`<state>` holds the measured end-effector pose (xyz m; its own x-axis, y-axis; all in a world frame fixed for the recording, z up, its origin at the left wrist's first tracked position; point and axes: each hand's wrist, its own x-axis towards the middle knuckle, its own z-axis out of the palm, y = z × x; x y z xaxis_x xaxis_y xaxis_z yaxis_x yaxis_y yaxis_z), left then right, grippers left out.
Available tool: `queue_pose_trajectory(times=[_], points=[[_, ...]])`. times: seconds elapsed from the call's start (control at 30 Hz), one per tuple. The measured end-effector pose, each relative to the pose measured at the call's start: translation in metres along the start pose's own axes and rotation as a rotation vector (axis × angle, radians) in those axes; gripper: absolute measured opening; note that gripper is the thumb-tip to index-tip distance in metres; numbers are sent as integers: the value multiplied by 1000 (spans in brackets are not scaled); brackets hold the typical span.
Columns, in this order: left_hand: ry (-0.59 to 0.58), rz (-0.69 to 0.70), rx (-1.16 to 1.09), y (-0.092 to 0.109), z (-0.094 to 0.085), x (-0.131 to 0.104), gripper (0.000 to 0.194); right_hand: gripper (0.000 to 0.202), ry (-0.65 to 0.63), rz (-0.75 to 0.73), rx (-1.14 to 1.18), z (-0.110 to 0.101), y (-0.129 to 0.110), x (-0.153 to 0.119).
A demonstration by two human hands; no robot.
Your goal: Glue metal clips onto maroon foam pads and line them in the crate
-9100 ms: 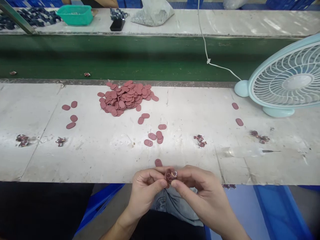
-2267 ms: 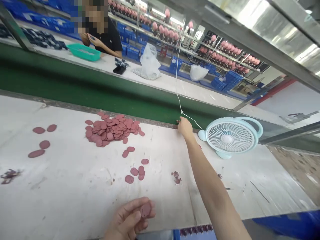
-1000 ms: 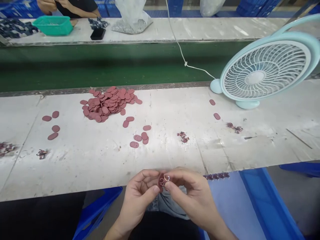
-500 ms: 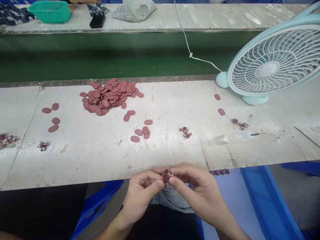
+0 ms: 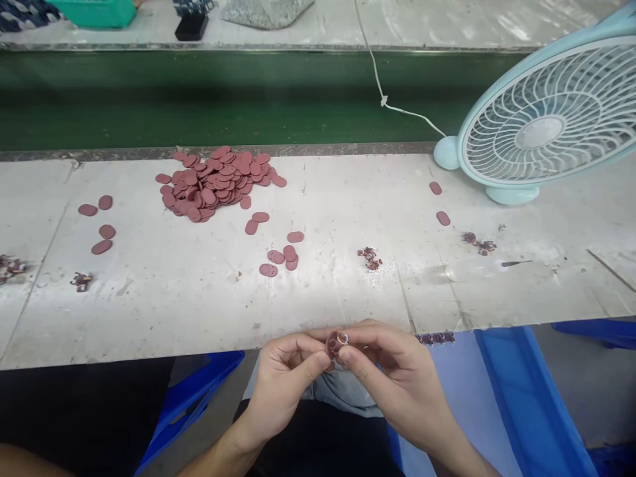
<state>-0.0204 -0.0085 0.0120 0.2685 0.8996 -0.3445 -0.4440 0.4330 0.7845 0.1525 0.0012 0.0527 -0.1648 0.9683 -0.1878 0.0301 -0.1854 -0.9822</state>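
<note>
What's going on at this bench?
Just in front of the near edge of the white table, the left hand pinches a reddish disc, and the right hand holds a small dark part up to it. Whether the two are joined isn't clear. A pile of discs lies farther back, left of the fan.

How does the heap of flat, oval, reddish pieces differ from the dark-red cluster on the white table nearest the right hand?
The reddish heap spreads wide; the dark cluster is small. The heap's pieces are regular ovals; the cluster's look irregular. Both lie on the white table.
</note>
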Motion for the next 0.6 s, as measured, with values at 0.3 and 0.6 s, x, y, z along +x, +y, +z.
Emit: queue_pose_trajectory(times=[0.3, 0.6], points=[[4, 17, 1, 0, 2, 0, 13, 17, 43, -18, 20, 0, 6, -4], [86, 44, 187, 0, -3, 0, 7, 14, 73, 109, 185, 6, 19, 0]])
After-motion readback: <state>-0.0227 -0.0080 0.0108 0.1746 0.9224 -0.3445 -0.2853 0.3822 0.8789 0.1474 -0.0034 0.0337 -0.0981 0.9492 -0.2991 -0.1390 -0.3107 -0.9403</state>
